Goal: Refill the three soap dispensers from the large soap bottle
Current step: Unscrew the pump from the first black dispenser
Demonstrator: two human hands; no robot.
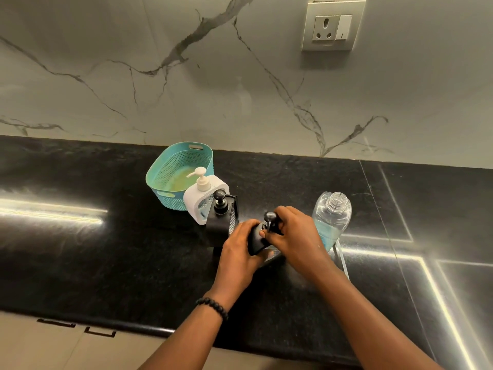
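Hands meet at centre: left hand (241,243) wraps the near black dispenser (257,240) body, right hand (292,231) pinches its pump head (270,217). Judged rigid, light, likely slick; hold body low and turn at the collar. At 3 o'clock, just beside, large soap bottle (330,218), uncapped, part full, thin-walled, liable to tip. At 11 o'clock, second black dispenser (222,218), then white dispenser (204,194). Count: three dispensers, one bottle, one teal basket (162,177) farthest.
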